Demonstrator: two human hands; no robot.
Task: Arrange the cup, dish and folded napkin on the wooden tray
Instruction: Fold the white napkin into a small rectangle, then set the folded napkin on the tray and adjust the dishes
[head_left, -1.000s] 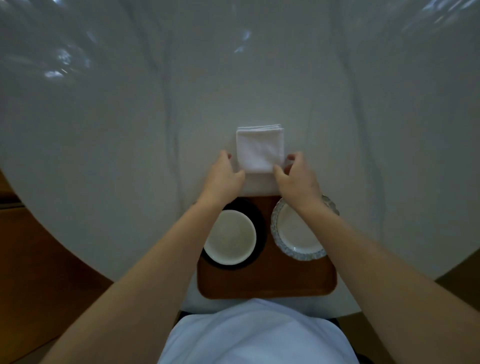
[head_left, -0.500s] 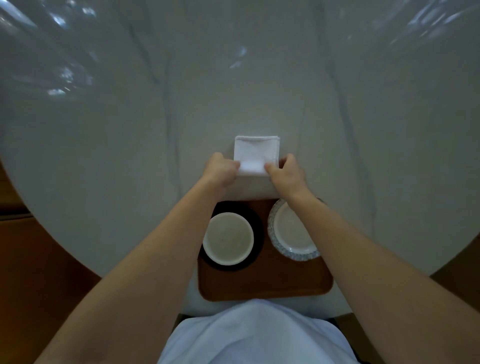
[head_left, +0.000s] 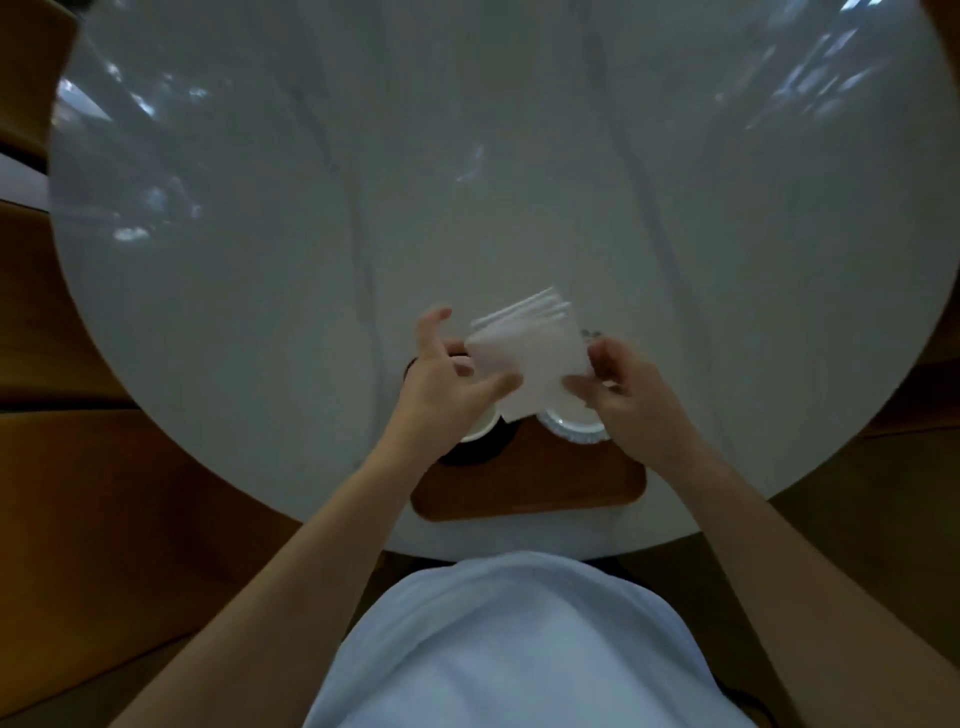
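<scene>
The folded white napkin (head_left: 530, 358) is lifted off the table, tilted, above the far part of the wooden tray (head_left: 530, 480). My right hand (head_left: 623, 389) pinches its right edge. My left hand (head_left: 447, 379) holds its left side with thumb under it and the other fingers spread. On the tray, the white cup on a black saucer (head_left: 480, 436) sits at the left, mostly hidden by my left hand. The patterned-rim dish (head_left: 574, 428) lies at the right, partly covered by the napkin and my right hand.
The tray rests at the near edge of a round white marble table (head_left: 467, 182). Wooden flooring or seating (head_left: 104, 493) shows around the table. My torso in a light shirt (head_left: 519, 649) is just below the tray.
The napkin lay flat on the table beyond the tray; both hands gripped it, raised it and pulled it back over the tray, now tilted. The camera view has shifted.
</scene>
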